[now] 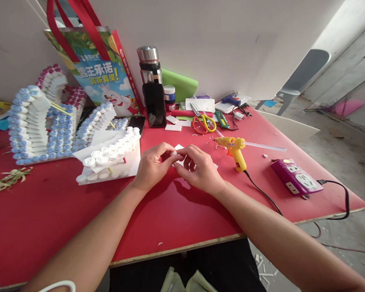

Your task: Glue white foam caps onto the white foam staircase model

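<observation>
My left hand [154, 165] is closed in a pinch, with a small white piece [174, 153] between thumb and forefinger. Close against it, my right hand [200, 168] has its fingers curled, the fingertips meeting at the same spot; what they grip is hidden. Beneath both hands lies some white paper [178, 147], mostly covered. To the left stands a white paper model [130, 162] edged with rolled white paper flowers. A yellow hot glue gun [235, 150] with a clear glue stick rests on the red table [182, 219], right of my right hand.
Blue-and-white paper models [45, 125] stand at left before a shopping bag [100, 73]. A phone [154, 105] leans on a steel flask [148, 56]. Scissors [203, 123], a green cutter [222, 119] and cards lie behind. A purple power strip [296, 176] sits right, with cords.
</observation>
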Demonstrator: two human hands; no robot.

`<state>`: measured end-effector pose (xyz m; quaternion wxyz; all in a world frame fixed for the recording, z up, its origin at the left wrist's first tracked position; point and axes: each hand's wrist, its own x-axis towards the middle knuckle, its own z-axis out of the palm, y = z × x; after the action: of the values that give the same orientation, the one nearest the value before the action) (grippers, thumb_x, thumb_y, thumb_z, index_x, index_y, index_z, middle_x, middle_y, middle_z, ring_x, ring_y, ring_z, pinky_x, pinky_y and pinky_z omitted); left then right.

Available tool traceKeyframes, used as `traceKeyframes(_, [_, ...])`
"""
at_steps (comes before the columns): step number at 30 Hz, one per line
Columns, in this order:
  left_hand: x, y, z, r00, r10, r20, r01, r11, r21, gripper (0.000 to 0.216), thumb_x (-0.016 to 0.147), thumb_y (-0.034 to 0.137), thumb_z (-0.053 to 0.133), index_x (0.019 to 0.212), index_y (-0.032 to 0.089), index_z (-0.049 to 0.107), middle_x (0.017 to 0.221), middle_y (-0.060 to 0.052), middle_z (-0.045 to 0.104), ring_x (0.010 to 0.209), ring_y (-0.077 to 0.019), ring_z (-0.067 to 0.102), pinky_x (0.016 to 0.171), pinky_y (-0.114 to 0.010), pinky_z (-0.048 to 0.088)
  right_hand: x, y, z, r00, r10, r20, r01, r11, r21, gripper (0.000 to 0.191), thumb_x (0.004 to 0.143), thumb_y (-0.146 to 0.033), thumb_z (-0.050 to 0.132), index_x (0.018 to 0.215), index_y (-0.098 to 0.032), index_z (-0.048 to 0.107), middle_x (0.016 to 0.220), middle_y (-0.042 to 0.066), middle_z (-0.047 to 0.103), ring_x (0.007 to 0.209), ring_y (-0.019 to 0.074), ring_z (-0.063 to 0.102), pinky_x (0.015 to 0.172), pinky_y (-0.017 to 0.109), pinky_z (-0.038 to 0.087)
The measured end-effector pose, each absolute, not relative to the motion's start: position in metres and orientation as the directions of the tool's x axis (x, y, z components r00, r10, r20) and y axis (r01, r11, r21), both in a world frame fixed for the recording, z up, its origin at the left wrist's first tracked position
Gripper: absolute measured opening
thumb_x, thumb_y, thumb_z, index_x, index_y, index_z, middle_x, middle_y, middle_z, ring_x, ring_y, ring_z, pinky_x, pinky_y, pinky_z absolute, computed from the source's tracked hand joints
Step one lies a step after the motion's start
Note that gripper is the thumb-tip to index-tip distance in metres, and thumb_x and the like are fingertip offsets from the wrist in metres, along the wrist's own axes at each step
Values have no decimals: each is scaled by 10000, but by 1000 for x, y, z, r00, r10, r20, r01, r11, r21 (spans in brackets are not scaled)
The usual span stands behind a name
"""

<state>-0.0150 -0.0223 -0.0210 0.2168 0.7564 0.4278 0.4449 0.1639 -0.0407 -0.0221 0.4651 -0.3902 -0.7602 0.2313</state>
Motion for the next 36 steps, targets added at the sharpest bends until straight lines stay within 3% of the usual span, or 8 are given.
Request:
traceKeyframes(10, [-13,-23,-20,197,869,454,428,-493,758,141,830,352,746,866,240,669,827,-16,756,776,-190,687,767,-292,494,164,-41,-22,-264,822,504,399,569,-719,125,868,-251,617,987,-212,611,861,4,611,585,100,534,613,270,486])
traceKeyframes(21, [-13,-21,-19,197,848,493,539,-514,668,162,818,378,747,809,238,666,747,-10,700,707,-176,612,709,-275,443,165,-39,-25,-307,842,443,434,538,-723,199,862,-229,610,1061,-222,617,941,12,629,605,103,561,615,273,491])
traceKeyframes(29, [-15,-19,-21,284,808,517,571,-575,586,116,895,327,654,831,232,641,779,-18,704,721,-170,615,702,-280,427,166,-40,-24,-329,839,434,461,544,-701,202,866,-209,609,1066,-213,639,939,18,641,616,104,575,621,272,488])
traceKeyframes(36, [-15,-19,-22,232,832,503,570,-536,623,146,895,356,653,834,229,616,734,1,665,682,-150,600,683,-258,435,167,-37,-25,-283,836,471,391,548,-739,201,886,-230,608,1081,-218,657,982,32,666,630,101,588,634,273,512])
